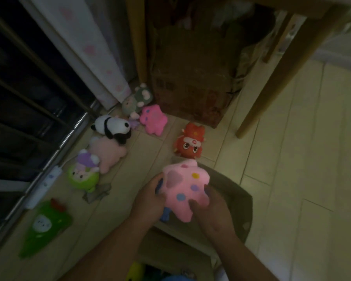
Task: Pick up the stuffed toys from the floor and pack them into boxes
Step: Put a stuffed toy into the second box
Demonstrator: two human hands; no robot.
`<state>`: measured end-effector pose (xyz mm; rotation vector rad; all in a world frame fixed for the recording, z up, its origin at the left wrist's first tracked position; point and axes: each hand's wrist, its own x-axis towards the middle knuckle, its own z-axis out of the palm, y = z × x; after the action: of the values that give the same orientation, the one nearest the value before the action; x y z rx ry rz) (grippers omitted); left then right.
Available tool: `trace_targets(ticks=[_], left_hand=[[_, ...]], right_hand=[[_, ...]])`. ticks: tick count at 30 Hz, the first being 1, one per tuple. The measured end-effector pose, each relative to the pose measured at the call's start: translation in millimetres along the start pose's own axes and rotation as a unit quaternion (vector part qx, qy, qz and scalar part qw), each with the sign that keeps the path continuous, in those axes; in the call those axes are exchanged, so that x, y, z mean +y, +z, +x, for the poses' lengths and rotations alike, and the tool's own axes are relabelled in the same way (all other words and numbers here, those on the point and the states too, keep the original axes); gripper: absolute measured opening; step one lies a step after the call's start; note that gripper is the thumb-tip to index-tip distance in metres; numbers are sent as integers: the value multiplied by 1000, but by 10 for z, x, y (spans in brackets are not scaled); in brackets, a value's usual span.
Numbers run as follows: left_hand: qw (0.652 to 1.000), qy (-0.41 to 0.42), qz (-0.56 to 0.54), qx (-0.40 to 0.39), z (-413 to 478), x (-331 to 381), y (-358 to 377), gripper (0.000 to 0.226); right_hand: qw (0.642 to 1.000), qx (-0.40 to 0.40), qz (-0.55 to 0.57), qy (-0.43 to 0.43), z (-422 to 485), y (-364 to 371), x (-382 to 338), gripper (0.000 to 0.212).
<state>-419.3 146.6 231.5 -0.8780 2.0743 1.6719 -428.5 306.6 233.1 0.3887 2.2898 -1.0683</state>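
Both hands hold a pale pink spotted stuffed toy (185,187) over an open cardboard box (239,201). My left hand (148,201) grips its left side, my right hand (212,209) its lower right. A blue toy (165,214) shows just beneath it. On the floor lie a red toy (188,144), a bright pink one (153,119), a panda (111,126), a light pink one (107,153), a purple-and-green one (84,172), a grey-green one (136,100) and a green cone-shaped one (46,226).
A second cardboard box (190,84) stands under a wooden table, whose leg (272,84) comes down to the right of it. A curtain (93,49) and a dark window frame (28,102) run along the left. A nearer box (176,258) holds several toys.
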Motion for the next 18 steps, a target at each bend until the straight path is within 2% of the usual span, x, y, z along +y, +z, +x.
trace_targets(ticks=[2, 6, 7, 9, 10, 18], left_hand=[[999, 29, -4, 14, -63, -3, -90, 56], [999, 44, -6, 19, -204, -95, -321, 58], [999, 43, -4, 21, -249, -113, -384, 60], [999, 44, 22, 23, -334, -138, -487, 59], [998, 46, 32, 23, -358, -150, -523, 55], [997, 45, 23, 53, -458, -34, -689, 51]], right_hand=[[1000, 12, -16, -2, -42, 39, 63, 31], [1000, 25, -4, 4, -174, 72, 64, 16], [1000, 28, -6, -5, -226, 91, 25, 18], [999, 27, -18, -7, -313, 135, -89, 43], [999, 25, -19, -8, -332, 160, -141, 49], [997, 29, -12, -73, -379, 45, -615, 44]])
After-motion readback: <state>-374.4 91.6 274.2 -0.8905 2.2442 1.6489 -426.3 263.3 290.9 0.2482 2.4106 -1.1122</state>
